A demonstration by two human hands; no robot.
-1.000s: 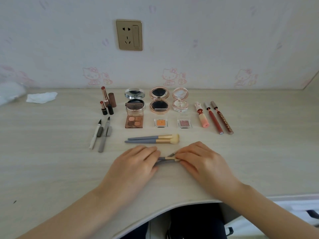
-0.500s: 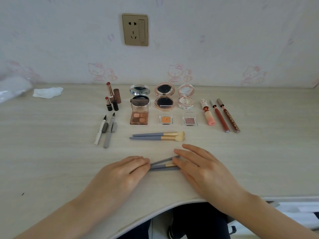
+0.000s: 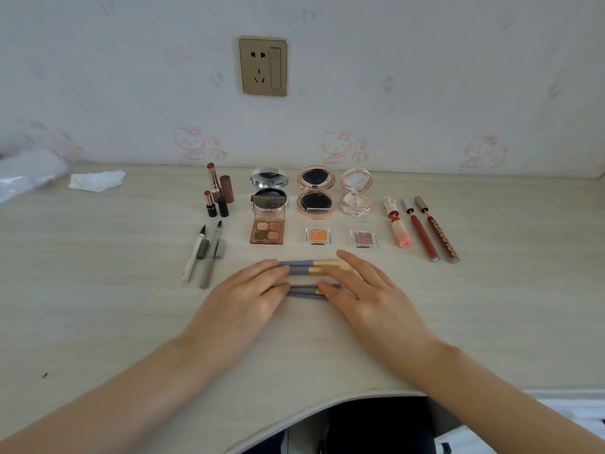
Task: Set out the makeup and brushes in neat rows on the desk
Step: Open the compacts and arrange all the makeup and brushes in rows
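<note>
Two flat hands, left hand (image 3: 247,298) and right hand (image 3: 363,293), fingers straight, press the brushes (image 3: 302,268). I judge this squares them parallel, at 6 o'clock from the eyeshadow palette (image 3: 267,229).

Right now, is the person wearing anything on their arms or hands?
No. Both forearms are bare, with no sleeves showing. The left hand and right hand have no gloves, rings, watch or bracelets that can be seen.

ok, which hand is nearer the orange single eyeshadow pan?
Right. The right hand lies just in front of the orange eyeshadow pan, its fingertips reaching nearly under it. The left hand sits farther off, toward the person's left.
</note>
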